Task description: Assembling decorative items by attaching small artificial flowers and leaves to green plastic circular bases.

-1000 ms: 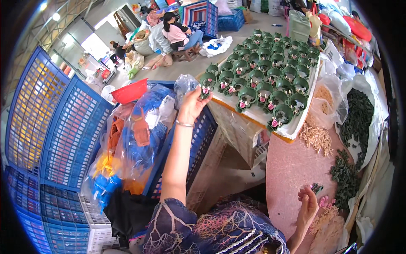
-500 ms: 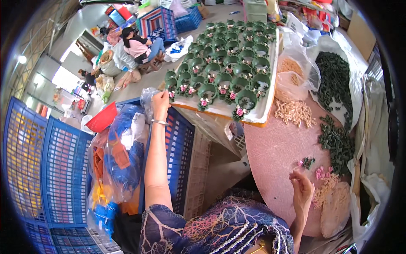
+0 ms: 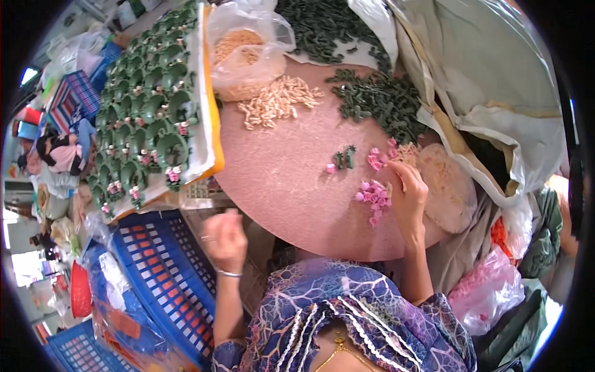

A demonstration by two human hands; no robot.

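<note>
My left hand point(image 3: 225, 240) is raised just off the near left edge of a round pink table point(image 3: 279, 186). It is smeared by motion, so its fingers are unclear. Over the right part of the table, my right hand point(image 3: 410, 191) has its fingers bent and drawn together; whatever they hold is hidden. Its fingertips are beside small pink flowers point(image 3: 375, 159) and a pile of tiny pale pieces point(image 3: 407, 152). More pink flowers point(image 3: 374, 197) lie left of this hand. A single pink flower point(image 3: 330, 168) rests near a few dark green leaf-like pieces point(image 3: 345, 157).
At left, a white tray with an orange rim point(image 3: 214, 93) bears rows of green rings point(image 3: 172, 149) with pink flowers. Beige pieces point(image 3: 279, 102), a clear bag point(image 3: 242, 74) and dark green pieces point(image 3: 384, 102) lie farther back. A blue crate point(image 3: 167, 279) stands at lower left.
My view has swung to the right. My left hand has come back from the tray's near corner toward the table. My right hand has moved onto the flowers and pale pieces.
</note>
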